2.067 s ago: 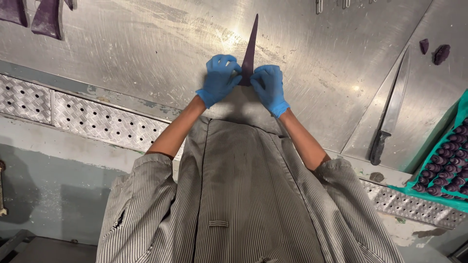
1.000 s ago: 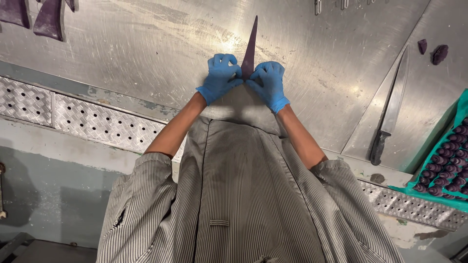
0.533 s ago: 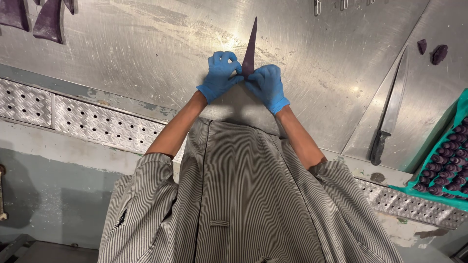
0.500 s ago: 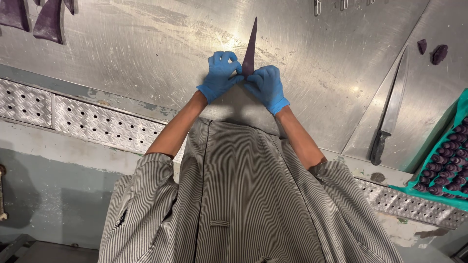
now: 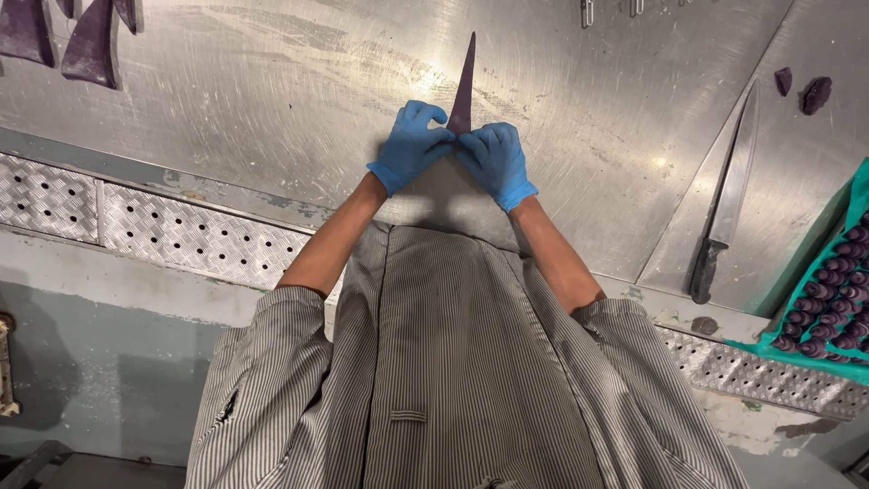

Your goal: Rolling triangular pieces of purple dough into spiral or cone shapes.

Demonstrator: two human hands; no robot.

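Both gloved hands are together at the middle of the steel surface (image 5: pixel 272 109), pinching the wide near end of a long purple wedge (image 5: pixel 465 77). The left hand (image 5: pixel 412 145) has its fingers (image 5: pixel 433 136) curled closed on the wedge's near left corner; the right hand (image 5: pixel 496 161) is closed on the near right corner, knuckles almost touching its partner. The wedge runs straight away from the fingers, long axis near to far, tapering to a point at the far end. Neither hand is nearer; both sit level on it. One wedge in hand. Far left, three more purple pieces (image 5: pixel 90 45) cut by the frame edge. One long knife (image 5: pixel 727 190) lies right, handle near. Two small purple scraps (image 5: pixel 816 92) far right, and one teal tray (image 5: pixel 846 244) of many purple rolls.
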